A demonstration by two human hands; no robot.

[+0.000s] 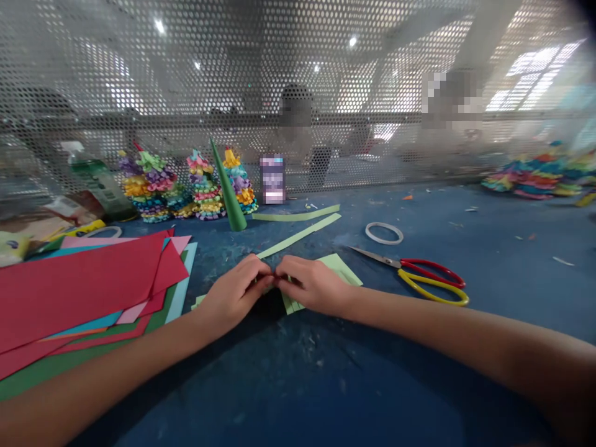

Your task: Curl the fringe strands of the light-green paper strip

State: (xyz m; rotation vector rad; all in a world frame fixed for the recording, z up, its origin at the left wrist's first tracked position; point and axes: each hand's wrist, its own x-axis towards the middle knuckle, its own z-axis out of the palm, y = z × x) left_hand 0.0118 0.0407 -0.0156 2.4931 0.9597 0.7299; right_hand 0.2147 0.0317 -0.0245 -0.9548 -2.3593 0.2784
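Note:
My left hand [241, 290] and my right hand [314, 284] meet at the fingertips above the table, both pinched closed on light green paper. Most of what lies between the fingers is hidden. Under and behind my right hand shows a light green sheet [343, 270] with cut or fold lines along its near part. A bit of the same pale green peeks out left of my left wrist. Just beyond the fingers lies a light green strip [302, 234], and farther back a second strip [298, 216]. Scissors [400, 264] with red and yellow handles rest to the right.
Coloured paper sheets [79, 285] are stacked at left. A green paper cone [228, 192] stands among frilled paper trees [205, 192], near a phone [272, 180] and a bottle [100, 183]. A tape roll [384, 233] lies right. Perforated metal screen [242, 68] closes off the back; people sit beyond.

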